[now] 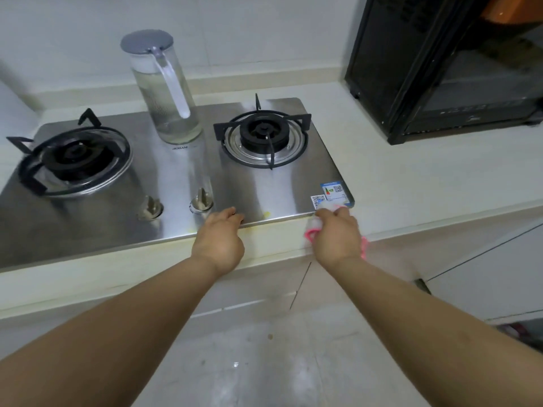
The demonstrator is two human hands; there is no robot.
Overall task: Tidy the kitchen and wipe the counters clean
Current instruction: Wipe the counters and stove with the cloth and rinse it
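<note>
Cloth (312, 229) inside right hand (338, 236) grip

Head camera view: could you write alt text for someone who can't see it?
A person's right hand holds a pink and white cloth at the front right corner of a steel two-burner gas stove, while the left hand rests on the stove's front edge. A clear water pitcher stands between the burners, and a black oven sits on the pale counter to the right.
</note>
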